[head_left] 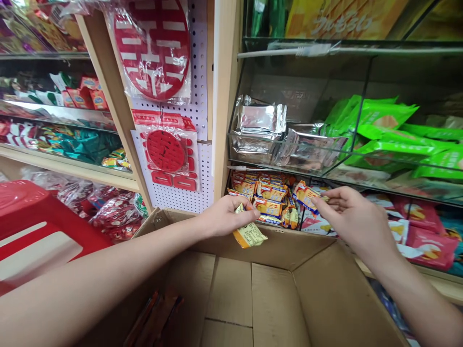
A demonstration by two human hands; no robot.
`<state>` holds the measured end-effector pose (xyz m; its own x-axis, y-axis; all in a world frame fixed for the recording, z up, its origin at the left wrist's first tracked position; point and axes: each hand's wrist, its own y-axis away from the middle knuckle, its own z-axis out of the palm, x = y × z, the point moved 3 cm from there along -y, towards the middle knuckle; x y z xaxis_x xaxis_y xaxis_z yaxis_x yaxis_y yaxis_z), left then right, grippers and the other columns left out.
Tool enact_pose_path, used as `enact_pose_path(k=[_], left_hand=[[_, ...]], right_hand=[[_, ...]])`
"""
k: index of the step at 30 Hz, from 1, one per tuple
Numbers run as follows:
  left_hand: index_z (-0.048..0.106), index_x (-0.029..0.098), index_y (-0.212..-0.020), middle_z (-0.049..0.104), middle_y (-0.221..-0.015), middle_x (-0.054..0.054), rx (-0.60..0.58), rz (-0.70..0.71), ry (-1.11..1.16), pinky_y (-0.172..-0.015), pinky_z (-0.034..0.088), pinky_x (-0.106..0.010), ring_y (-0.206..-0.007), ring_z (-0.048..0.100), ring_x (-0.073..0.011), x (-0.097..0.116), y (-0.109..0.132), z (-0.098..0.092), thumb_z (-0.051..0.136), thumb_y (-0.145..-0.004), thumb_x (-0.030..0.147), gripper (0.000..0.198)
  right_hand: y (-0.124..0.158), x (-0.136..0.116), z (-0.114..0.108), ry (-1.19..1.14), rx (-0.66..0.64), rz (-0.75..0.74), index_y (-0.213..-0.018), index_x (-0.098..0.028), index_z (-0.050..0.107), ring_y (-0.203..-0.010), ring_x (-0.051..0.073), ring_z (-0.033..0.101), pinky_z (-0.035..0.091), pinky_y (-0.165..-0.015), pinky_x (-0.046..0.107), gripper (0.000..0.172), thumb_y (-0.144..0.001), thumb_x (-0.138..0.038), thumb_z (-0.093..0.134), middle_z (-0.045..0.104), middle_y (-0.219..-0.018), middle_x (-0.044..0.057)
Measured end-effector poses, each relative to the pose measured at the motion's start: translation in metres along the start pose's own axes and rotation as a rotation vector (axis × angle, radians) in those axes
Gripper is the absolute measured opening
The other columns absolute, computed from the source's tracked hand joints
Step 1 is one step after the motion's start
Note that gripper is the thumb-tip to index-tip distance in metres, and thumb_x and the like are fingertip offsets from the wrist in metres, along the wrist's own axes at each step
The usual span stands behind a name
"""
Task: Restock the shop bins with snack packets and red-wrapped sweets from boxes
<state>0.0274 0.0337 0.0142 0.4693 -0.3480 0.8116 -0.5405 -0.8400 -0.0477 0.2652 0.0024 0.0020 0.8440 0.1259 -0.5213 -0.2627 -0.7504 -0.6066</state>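
Note:
My left hand [227, 214] is closed on a small yellow and orange snack packet [249, 235], which hangs over the far rim of a cardboard box [231, 299]. Pinched in the fingers of my right hand [356, 219] is another small packet [306, 196], orange and blue with white print. Just beyond my hands, a shelf compartment holds a stack of matching orange and blue snack packets [269, 197]. Inside the box, in shadow at the lower left, lie a few reddish-orange packets [155, 313].
Silver packets [262, 118] and bright green packets [390, 125] fill the shelf above. Pink and white packets [427, 231] sit at the right. Red paper decorations [166, 152] hang on a pegboard [198, 188]. A red box-like object [32, 217] stands at the left.

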Motion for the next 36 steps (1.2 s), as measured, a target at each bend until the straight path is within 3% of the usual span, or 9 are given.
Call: enact_pose_path(k=[5, 9, 18, 24, 31, 36], left_hand=[[0.057, 0.014, -0.071, 0.051, -0.061, 0.003, -0.010, 0.046, -0.012, -0.053, 0.037, -0.018, -0.056, 0.044, -0.0073, -0.001, 0.001, 0.001, 0.053, -0.072, 0.040, 0.026], [0.057, 0.014, -0.073, 0.056, -0.069, 0.001, -0.037, 0.073, -0.019, -0.061, 0.040, -0.019, -0.064, 0.050, -0.0095, -0.003, 0.002, 0.002, 0.052, -0.073, 0.039, 0.025], [0.057, 0.014, -0.076, 0.058, -0.070, 0.000, -0.055, 0.086, -0.082, -0.062, 0.040, -0.020, -0.066, 0.050, -0.0103, -0.003, 0.002, 0.000, 0.051, -0.074, 0.041, 0.028], [0.057, 0.015, -0.076, 0.059, -0.071, 0.001, -0.056, 0.069, -0.060, -0.063, 0.040, -0.021, -0.066, 0.051, -0.0100, -0.003, 0.002, -0.001, 0.052, -0.073, 0.041, 0.027], [0.056, 0.014, -0.075, 0.057, -0.069, 0.001, -0.058, 0.055, -0.007, -0.060, 0.039, -0.020, -0.062, 0.050, -0.0090, -0.003, 0.002, -0.001, 0.052, -0.073, 0.042, 0.028], [0.055, 0.013, -0.073, 0.053, -0.070, 0.001, -0.035, 0.091, 0.037, -0.060, 0.038, -0.020, -0.064, 0.047, -0.0088, -0.002, 0.001, -0.003, 0.048, -0.075, 0.047, 0.034]], right_hand=[[-0.007, -0.019, 0.027, 0.549, -0.060, -0.254, -0.080, -0.015, 0.053, -0.056, 0.021, 0.057, 0.032, -0.045, 0.027, 0.024, -0.081, -0.036, 0.044, 0.060, -0.065, 0.008], [-0.013, -0.032, 0.042, 0.780, -0.121, -0.347, -0.082, -0.013, 0.055, -0.063, 0.024, 0.058, 0.028, -0.041, 0.026, 0.025, -0.085, -0.030, 0.036, 0.057, -0.074, 0.012], [-0.016, -0.031, 0.052, 0.883, -0.327, -0.284, -0.078, -0.011, 0.064, -0.067, 0.026, 0.060, 0.037, -0.043, 0.028, 0.037, -0.086, -0.030, 0.033, 0.052, -0.082, 0.014], [-0.015, -0.028, 0.052, 0.882, -0.279, -0.295, -0.082, -0.012, 0.062, -0.068, 0.026, 0.059, 0.039, -0.046, 0.028, 0.033, -0.085, -0.032, 0.035, 0.051, -0.080, 0.011], [-0.023, -0.035, 0.057, 0.963, -0.235, -0.378, -0.073, -0.006, 0.061, -0.071, 0.026, 0.056, 0.041, -0.053, 0.031, 0.029, -0.079, -0.007, 0.032, 0.051, -0.078, 0.015], [-0.017, -0.031, 0.060, 0.935, -0.227, -0.433, -0.083, -0.010, 0.057, -0.070, 0.024, 0.056, 0.039, -0.049, 0.028, 0.024, -0.082, -0.013, 0.033, 0.051, -0.083, 0.013]])
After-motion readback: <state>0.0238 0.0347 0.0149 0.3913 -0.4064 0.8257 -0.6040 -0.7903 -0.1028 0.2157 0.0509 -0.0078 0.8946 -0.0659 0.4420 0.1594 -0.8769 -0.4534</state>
